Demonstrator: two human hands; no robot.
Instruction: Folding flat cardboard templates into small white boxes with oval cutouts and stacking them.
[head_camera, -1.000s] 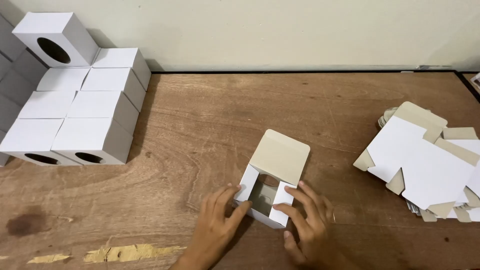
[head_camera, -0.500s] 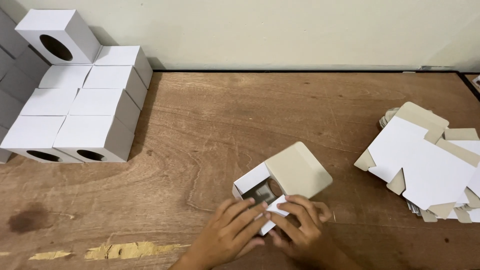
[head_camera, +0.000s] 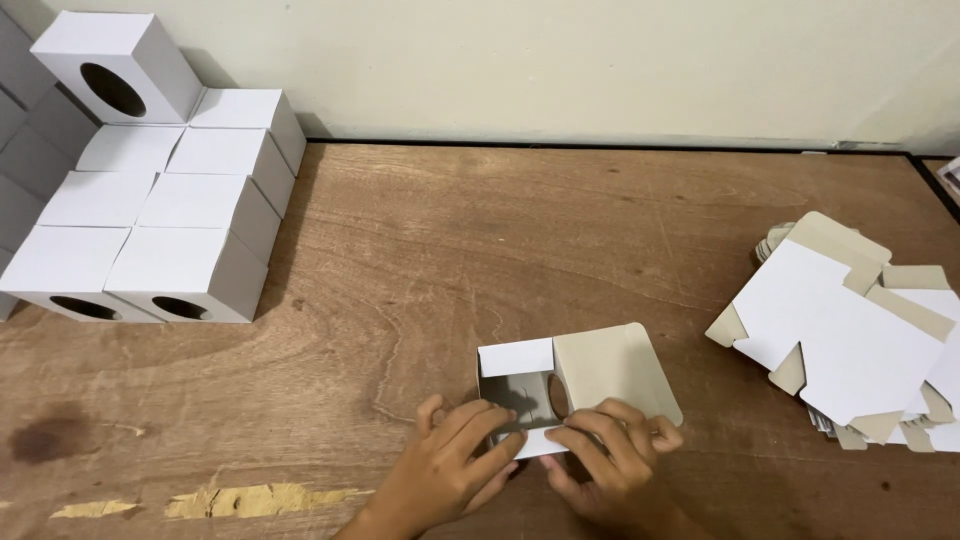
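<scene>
A small white cardboard box (head_camera: 575, 375) lies on its side on the wooden table (head_camera: 480, 240), its end open toward me, with a brown inner flap spread out to the right and a white side flap at the upper left. My left hand (head_camera: 450, 470) presses on the box's near left edge. My right hand (head_camera: 610, 460) holds the near white flap and the box's right side with its fingers curled. A round hole shows inside the box.
Several folded white boxes with round holes (head_camera: 160, 230) are stacked at the far left, one (head_camera: 115, 65) on top by the wall. A pile of flat unfolded box blanks (head_camera: 860, 330) lies at the right edge.
The box has been turned so its open end faces me and the brown lid flap now lies flatter to the right. Both hands shifted along its near edge.
</scene>
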